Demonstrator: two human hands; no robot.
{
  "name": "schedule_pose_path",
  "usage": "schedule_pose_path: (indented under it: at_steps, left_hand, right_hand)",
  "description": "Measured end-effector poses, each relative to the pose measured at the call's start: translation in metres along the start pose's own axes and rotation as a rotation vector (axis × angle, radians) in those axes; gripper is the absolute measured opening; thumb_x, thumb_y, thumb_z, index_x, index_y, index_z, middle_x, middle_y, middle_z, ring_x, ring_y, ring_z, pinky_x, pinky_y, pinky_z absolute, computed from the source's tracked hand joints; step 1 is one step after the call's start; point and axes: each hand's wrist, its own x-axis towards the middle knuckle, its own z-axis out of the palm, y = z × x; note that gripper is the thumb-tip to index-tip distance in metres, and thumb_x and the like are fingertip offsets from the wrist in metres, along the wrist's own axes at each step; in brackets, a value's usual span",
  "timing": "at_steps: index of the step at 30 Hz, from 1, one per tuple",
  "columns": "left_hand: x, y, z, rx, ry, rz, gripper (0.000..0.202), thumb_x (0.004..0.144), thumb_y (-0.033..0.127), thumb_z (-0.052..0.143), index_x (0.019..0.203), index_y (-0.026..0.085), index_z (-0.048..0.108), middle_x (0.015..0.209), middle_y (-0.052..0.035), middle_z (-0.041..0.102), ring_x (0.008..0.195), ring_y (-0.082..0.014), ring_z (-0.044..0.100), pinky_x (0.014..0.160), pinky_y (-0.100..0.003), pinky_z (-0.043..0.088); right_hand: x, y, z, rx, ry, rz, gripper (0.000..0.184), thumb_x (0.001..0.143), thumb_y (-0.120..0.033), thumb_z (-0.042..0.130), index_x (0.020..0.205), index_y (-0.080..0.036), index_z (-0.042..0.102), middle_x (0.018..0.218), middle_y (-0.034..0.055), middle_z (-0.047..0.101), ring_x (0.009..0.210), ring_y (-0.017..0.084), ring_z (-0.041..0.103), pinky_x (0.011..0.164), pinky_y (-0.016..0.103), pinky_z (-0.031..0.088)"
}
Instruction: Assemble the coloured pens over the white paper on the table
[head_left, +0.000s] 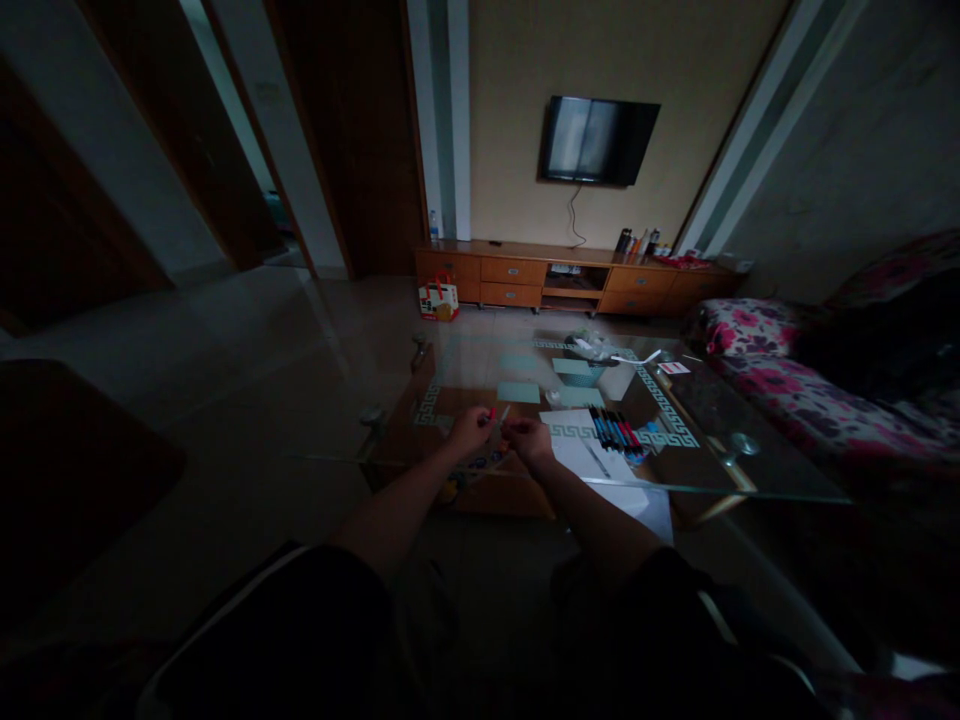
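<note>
Over the near part of the glass table [465,350], my two hands are close together. My left hand [469,432] is closed on a small red pen part [492,413], its red end showing beyond the fingers. To its right, my right hand [528,441] pinches a thin pale pen part [505,411] that points up between the hands. Dim light and small size hide the finer detail of both pieces. Right of my hands, a row of black, blue and red pens [615,428] lies side by side, partly on white paper [574,455].
Clear plastic wrapping [592,345] and a small white card [673,368] lie toward the table's far side. A floral sofa [795,370] borders the right. Beyond are a wooden TV cabinet [514,270], a paper bag [439,300] and a wall television [600,140].
</note>
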Motion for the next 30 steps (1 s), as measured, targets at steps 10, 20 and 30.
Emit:
schedule_pose_path:
  at_steps: [10,20,30]
  left_hand:
    - [-0.004,-0.009,0.000,0.070,0.011,-0.077,0.018,0.082,0.030,0.063,0.077,0.014,0.068,0.068,-0.0012,0.067,0.063,-0.0135,0.059,0.057,-0.021,0.040]
    - [-0.005,-0.014,-0.004,0.114,0.016,-0.158,0.011,0.077,0.024,0.071,0.081,0.014,0.067,0.076,-0.0040,0.070,0.067,-0.0142,0.063,0.061,-0.022,0.043]
    - [-0.007,-0.010,-0.014,0.201,0.011,-0.179,0.015,0.073,0.022,0.075,0.085,0.014,0.070,0.080,-0.0053,0.072,0.071,-0.0156,0.064,0.065,-0.023,0.044]
  right_hand:
    - [0.013,0.008,0.016,-0.275,0.048,-0.122,0.011,0.072,-0.024,0.070,0.081,-0.019,0.074,0.083,0.0051,0.076,0.078,0.020,0.072,0.075,0.028,0.055]
    - [0.008,-0.002,0.001,-0.625,-0.020,-0.196,0.018,0.079,-0.026,0.067,0.094,-0.018,0.074,0.090,0.0065,0.076,0.083,0.019,0.071,0.075,0.025,0.051]
    - [0.000,-0.013,0.002,-0.799,-0.119,-0.241,0.024,0.083,-0.023,0.064,0.103,-0.015,0.074,0.096,0.0102,0.076,0.090,0.021,0.070,0.080,0.025,0.049]
